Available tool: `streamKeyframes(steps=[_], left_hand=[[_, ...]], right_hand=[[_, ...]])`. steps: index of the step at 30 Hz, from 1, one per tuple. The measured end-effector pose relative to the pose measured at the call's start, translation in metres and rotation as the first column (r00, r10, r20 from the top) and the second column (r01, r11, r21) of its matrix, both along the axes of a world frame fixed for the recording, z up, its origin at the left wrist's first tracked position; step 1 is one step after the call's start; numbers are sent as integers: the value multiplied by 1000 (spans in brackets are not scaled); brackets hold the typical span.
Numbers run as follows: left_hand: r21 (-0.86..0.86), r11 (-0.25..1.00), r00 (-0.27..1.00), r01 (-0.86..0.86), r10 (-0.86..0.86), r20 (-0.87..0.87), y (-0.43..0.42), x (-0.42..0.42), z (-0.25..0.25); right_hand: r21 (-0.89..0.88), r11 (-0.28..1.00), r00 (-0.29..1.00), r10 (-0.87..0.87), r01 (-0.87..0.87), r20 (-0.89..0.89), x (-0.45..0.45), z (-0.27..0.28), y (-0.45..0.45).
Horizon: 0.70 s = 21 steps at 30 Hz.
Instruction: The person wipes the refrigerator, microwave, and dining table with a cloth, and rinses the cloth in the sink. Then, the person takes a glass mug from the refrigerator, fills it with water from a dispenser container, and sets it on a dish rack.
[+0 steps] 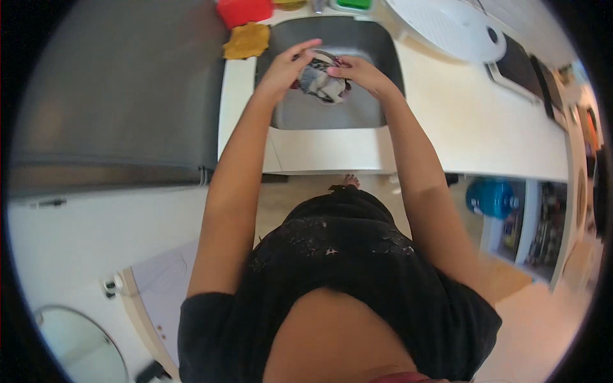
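Note:
Both hands are over the grey sink [329, 118], with a bunched, patterned cloth [324, 86] in white, grey and dark colours between them. My left hand [290, 67] is at the cloth's left edge, its index finger stretched out and its thumb near the cloth's top. At the right, my right hand [357, 71] grips the cloth's upper right part between thumb and fingers. The cloth hangs below the fingers, inside the sink. Some fingertips of my left hand are hidden by the cloth.
A yellow-brown cloth [247, 41] and a red container [244, 11] are left of the sink. At the upper right is a large white lid or tray [450, 27] on the white counter [472, 115]. A blue water bottle [491, 198] stands below, right.

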State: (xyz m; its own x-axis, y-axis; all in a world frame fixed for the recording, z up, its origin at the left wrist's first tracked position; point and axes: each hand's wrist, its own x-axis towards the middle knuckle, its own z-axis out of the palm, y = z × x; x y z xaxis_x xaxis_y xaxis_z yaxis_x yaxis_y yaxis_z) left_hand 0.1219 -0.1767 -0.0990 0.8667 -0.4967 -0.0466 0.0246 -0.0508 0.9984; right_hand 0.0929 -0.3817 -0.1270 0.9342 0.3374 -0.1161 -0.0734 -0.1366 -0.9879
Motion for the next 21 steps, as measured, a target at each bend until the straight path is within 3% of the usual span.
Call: streamKeyframes(steps=[2,3,4,5,6,8,9,11,12,13,14,16,17,19,20,21], left_hand=[[197,978,972,-63,15,233,14,-4,-3],[279,948,773,-151,-63,631,22,17,-29],[328,914,631,-238,-111,768,32,20,-37],[346,899,673,-269,-82,735,39,15,-41],[438,837,696,-328,-99,711,44,6,-35],[483,745,580,-460,-160,799,57,13,-47],[512,647,572,-565,-140,808,56,10,-48],[561,563,573,-608,-179,800,51,2,-51],[569,502,516,-651,-258,817,48,1,-55],[595,506,550,-625,-255,795,47,13,-71],[561,504,519,-656,-239,821,35,-2,-59],[618,560,604,-552,-244,759,8,-26,-36],[603,584,593,-544,-241,769,-4,-37,-35],[501,838,713,-219,-212,668,-40,-58,-32],[485,849,699,-211,-215,681,-62,-79,-21],[429,902,711,-44,-273,648,-85,-109,-5]], right_hand=[[132,989,998,-69,67,11,-8,-1,9],[13,984,973,-180,180,143,3,-26,10],[-229,939,934,-179,256,310,-19,-3,13],[-393,822,848,-190,413,495,-25,-13,15],[-519,704,841,-212,485,498,-39,-2,21],[-316,659,651,-351,682,673,-50,-5,33],[-319,623,635,-384,714,670,-63,4,40],[-329,549,601,-443,768,665,-83,7,46],[-395,540,648,-434,743,627,-88,0,42],[-457,527,687,-421,716,592,-96,0,34],[-362,488,598,-520,794,610,-114,10,28],[-202,471,497,-670,859,552,-154,28,9],[-205,449,479,-669,870,569,-175,31,-3],[-27,458,417,-782,889,463,-226,33,-35],[-75,417,408,-813,906,415,-258,35,-51],[-125,381,400,-842,916,363,-291,36,-69]])
